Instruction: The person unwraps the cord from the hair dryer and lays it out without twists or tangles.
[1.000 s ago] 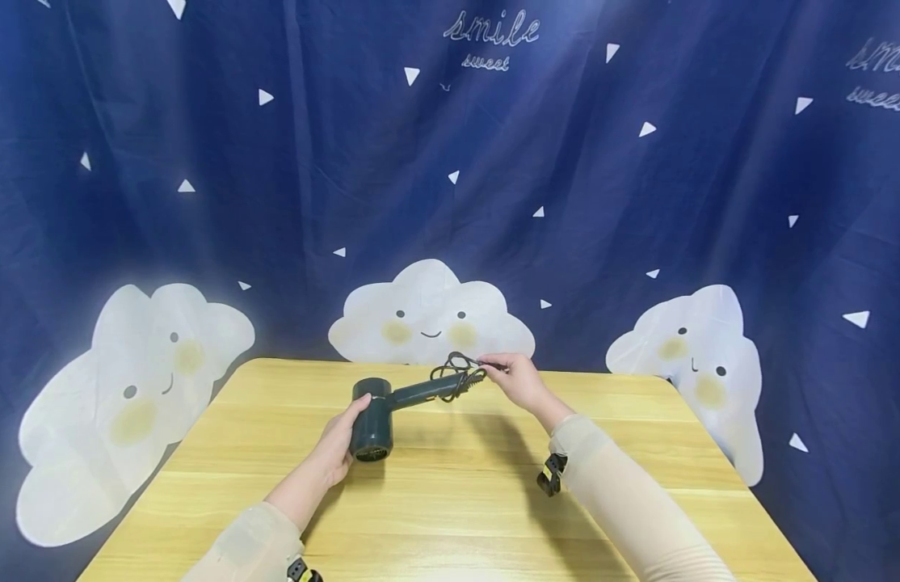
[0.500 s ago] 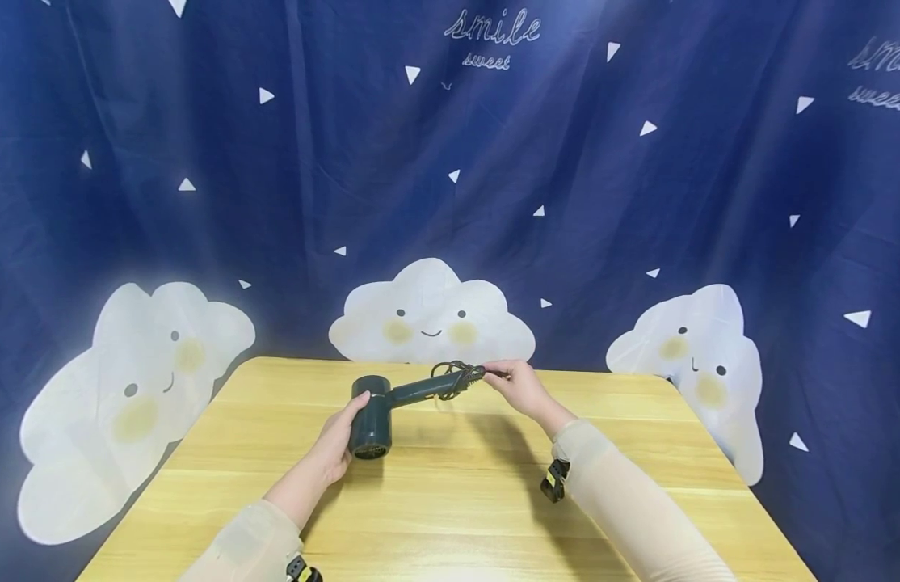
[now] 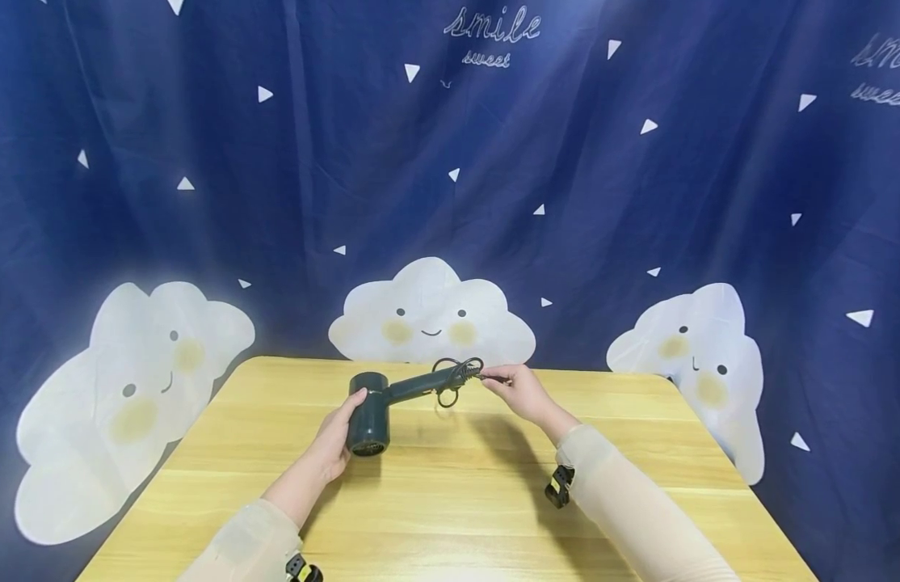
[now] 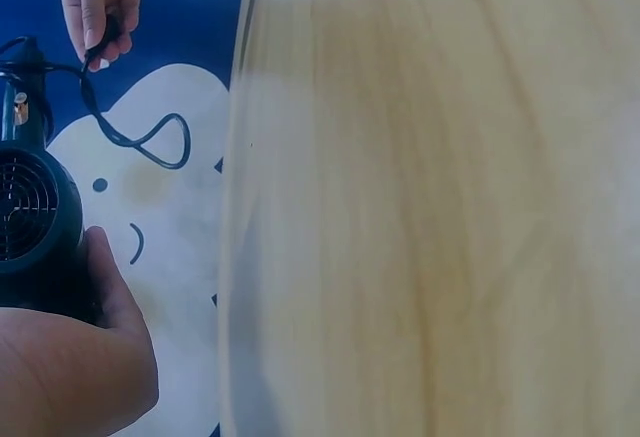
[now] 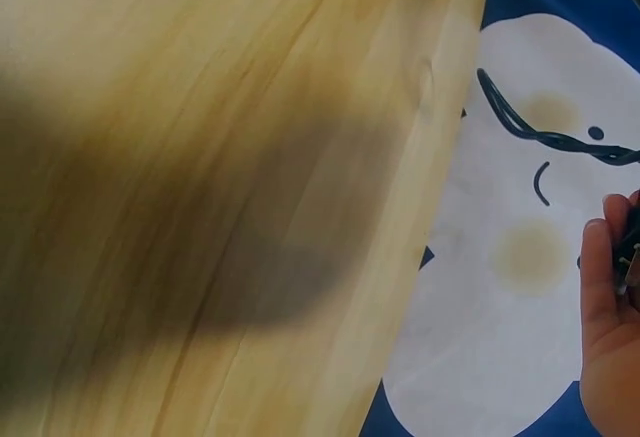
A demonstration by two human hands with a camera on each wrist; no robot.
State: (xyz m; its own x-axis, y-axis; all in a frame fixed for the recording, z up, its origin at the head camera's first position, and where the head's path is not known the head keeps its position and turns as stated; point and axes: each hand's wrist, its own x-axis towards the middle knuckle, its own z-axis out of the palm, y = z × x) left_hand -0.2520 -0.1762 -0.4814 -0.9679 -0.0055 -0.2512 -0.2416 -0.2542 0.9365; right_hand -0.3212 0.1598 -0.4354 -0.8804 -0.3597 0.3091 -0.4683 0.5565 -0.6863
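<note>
A dark green hair dryer is held above the table, its handle slanting up to the right. My left hand grips the barrel, thumb on the near side; the left wrist view shows its round grille. Loops of the black power cord wind round the handle's end. With thumb and fingers, my right hand pinches the cord's dark plug beside the handle end. A cord loop hangs free in the left wrist view. The plug is partly hidden by the fingers and cut off in the right wrist view.
Beneath both hands lies a light wooden table with rounded far corners. A dark blue curtain with white clouds and triangles hangs just behind its far edge.
The right hand has dipped slightly and shifted a little right with the plug. Cord loops around the handle end have changed shape, one now hanging below. The left hand keeps its grip.
</note>
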